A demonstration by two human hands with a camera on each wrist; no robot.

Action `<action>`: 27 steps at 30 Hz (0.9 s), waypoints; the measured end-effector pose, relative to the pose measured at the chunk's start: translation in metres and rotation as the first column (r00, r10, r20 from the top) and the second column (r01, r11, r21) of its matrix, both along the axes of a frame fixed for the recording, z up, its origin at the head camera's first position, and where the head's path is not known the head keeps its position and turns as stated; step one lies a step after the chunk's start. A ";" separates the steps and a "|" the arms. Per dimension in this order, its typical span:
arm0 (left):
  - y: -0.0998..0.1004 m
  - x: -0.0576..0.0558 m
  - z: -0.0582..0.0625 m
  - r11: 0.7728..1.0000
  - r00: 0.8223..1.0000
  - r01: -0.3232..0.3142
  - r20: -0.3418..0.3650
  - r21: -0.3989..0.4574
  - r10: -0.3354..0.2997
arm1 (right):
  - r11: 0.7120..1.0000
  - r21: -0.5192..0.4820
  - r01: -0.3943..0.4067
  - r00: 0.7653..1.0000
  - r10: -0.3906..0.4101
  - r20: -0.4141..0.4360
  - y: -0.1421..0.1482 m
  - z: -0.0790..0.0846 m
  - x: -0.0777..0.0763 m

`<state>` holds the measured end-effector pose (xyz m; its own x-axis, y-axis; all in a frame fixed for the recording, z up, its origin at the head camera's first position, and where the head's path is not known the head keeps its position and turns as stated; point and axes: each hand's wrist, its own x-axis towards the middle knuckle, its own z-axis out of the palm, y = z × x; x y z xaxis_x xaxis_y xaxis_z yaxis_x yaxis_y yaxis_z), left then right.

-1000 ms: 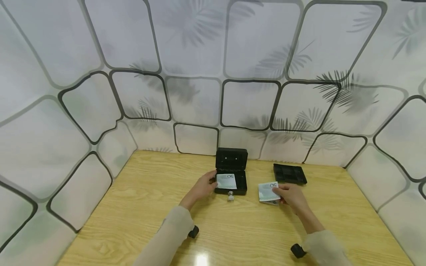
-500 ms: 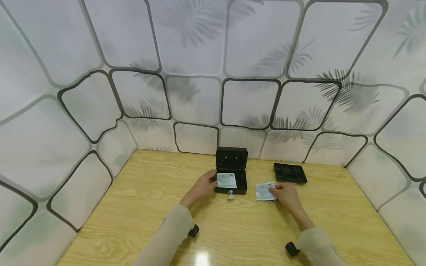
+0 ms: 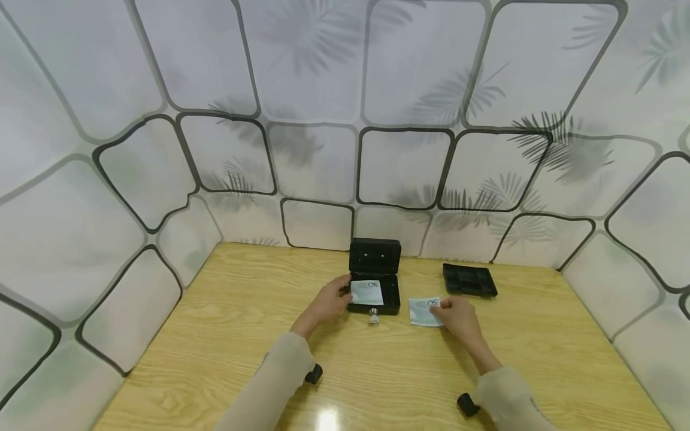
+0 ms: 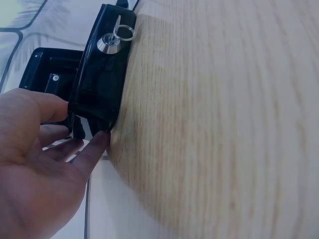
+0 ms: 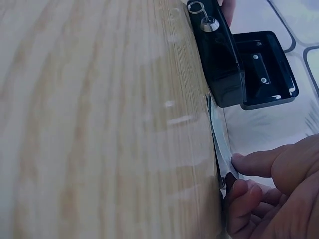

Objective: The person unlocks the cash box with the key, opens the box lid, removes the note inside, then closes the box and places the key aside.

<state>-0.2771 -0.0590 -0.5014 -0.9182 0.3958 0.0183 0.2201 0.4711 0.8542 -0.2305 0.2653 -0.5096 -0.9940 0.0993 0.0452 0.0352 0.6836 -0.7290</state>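
A black cash box point(image 3: 390, 297) stands with its lid raised, and a 50 banknote point(image 3: 366, 293) lies inside on the left. My left hand point(image 3: 330, 297) holds the box by its left side, the thumb at the rim and the fingers along the side wall in the left wrist view. To the right of the box, my right hand point(image 3: 460, 318) pinches banknotes point(image 3: 423, 312) by their right edge between thumb and fingers; the top one shows a 50. In the right wrist view the banknotes point(image 5: 219, 139) are seen edge-on, low over the table, with more than one layer.
A key with a ring point(image 4: 118, 31) sits in the lock on the box's front. Behind the right hand lies a black compartment tray point(image 3: 469, 280) on the wooden table point(image 3: 377, 371). Patterned fabric walls point(image 3: 318, 161) close off the back and sides.
My right hand has moved left with the banknotes, closer to the cash box. The lower note's edge no longer shows beneath the top one. The left hand has stayed on the box.
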 end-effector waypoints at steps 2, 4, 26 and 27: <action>0.000 0.000 0.000 1.000 1.000 0.002 0.004 0.003 -0.002 | 1.000 0.011 -0.008 1.000 0.008 0.002 -0.001 0.000 0.001; 0.000 0.000 0.000 1.000 1.000 0.003 0.007 0.007 -0.003 | 1.000 0.016 -0.010 1.000 0.010 0.005 -0.003 0.000 0.001; 0.001 0.001 0.000 1.000 1.000 -0.007 0.005 0.010 0.007 | 0.994 0.092 0.057 0.998 -0.055 -0.028 -0.007 0.007 0.008; 0.001 0.002 0.000 1.000 1.000 -0.006 0.006 0.012 0.006 | 0.993 0.098 0.069 0.997 -0.066 -0.028 -0.007 0.008 0.008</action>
<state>-0.2753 -0.0578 -0.5016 -0.9208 0.3897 0.0177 0.2122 0.4623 0.8609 -0.2224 0.2584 -0.5018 -0.9837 0.1599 0.0823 0.0665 0.7488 -0.6595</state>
